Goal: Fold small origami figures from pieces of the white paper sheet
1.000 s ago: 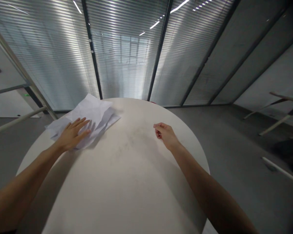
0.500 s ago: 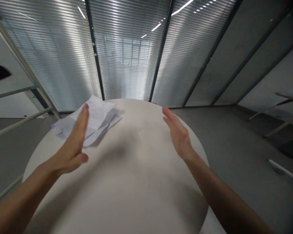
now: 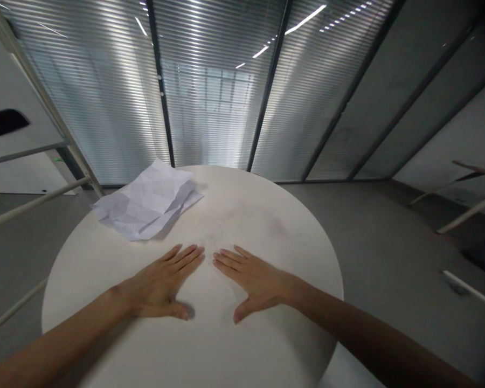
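Observation:
Both my hands rest palm down on the round white table (image 3: 226,350). My left hand (image 3: 164,283) is open, its fingers stretched toward the middle and its thumb held apart. Facing it from the other side, my right hand (image 3: 256,277) also lies flat and open, thumb spread toward me. A narrow gap separates the two sets of fingertips, and neither hand holds anything. Beyond my left hand, crumpled white sheets of paper (image 3: 149,199) lie in a loose stack near the table's far left edge, apart from the fingers.
A glass partition with blinds (image 3: 210,108) stands behind the table. To the left is a whiteboard (image 3: 8,70) on a pale metal frame (image 3: 36,202). On the right, a wooden-legged piece of furniture (image 3: 469,213) stands on the grey floor (image 3: 388,231).
Both hands have come down from above the table, moved inward toward each other and turned palm down onto its surface. The papers have stayed in place.

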`<state>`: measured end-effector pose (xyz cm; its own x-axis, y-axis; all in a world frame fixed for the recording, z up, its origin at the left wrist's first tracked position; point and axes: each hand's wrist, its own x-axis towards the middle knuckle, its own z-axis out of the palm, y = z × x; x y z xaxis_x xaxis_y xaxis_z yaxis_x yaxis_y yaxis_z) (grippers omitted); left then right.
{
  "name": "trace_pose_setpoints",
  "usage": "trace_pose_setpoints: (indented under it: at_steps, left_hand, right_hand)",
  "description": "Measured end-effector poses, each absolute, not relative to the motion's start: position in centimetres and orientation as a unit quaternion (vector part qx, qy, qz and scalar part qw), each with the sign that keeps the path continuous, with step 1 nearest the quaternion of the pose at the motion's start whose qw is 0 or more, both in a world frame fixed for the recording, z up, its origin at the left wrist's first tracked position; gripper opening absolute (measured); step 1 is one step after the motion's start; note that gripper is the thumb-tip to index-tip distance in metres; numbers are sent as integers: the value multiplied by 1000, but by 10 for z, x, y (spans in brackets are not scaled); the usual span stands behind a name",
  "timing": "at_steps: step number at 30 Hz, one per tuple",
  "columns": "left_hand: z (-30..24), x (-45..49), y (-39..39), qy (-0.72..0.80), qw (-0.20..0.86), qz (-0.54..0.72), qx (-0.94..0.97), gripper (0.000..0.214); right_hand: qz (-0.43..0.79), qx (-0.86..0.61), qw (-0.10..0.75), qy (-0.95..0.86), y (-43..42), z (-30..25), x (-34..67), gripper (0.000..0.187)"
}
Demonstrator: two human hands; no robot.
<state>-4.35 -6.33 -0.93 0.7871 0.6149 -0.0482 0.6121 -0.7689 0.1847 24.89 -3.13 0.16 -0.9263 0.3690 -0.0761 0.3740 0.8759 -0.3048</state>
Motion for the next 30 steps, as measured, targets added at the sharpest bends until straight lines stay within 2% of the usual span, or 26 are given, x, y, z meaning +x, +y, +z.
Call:
trace_pose_setpoints:
  at_steps: [12, 14, 16, 17, 18, 20, 21, 24, 27, 30]
  left_hand:
    - [-6, -44, -65, 328, 94, 23, 940, 100]
    - [-8, -45, -64, 329, 86, 36, 940, 92]
    - [-8, -50, -60, 340, 70, 59, 936, 76]
    - [-8, -54, -56, 355, 55, 80, 930, 64]
    - [-7, -59, -51, 380, 34, 106, 918, 53]
    - [-2, -73, -38, 465, -32, 176, 867, 38]
    - [1, -81, -31, 520, -74, 202, 827, 38]
    - [10, -104, -11, 648, -168, 197, 716, 52]
    - [10, -120, 2, 695, -168, 103, 692, 61]
    - [3, -127, 7, 702, -120, 38, 701, 51]
  right_hand:
    - [-148, 189, -10, 971, -34, 3, 248, 98]
    - [-135, 205, -72, 967, -35, -3, 249, 80]
    - [-121, 237, -156, 951, -35, -10, 250, 44]
    - [-114, 256, -197, 940, -36, -12, 250, 32]
    - [-109, 272, -233, 927, -36, -13, 249, 30]
    - [-101, 287, -279, 911, -37, -13, 248, 33]
    - [-97, 285, -293, 907, -37, -13, 247, 33]
    - [-92, 258, -299, 914, -37, -12, 245, 30]
    - [-88, 248, -294, 919, -35, -15, 244, 30]
    - [-86, 247, -290, 921, -34, -18, 244, 29]
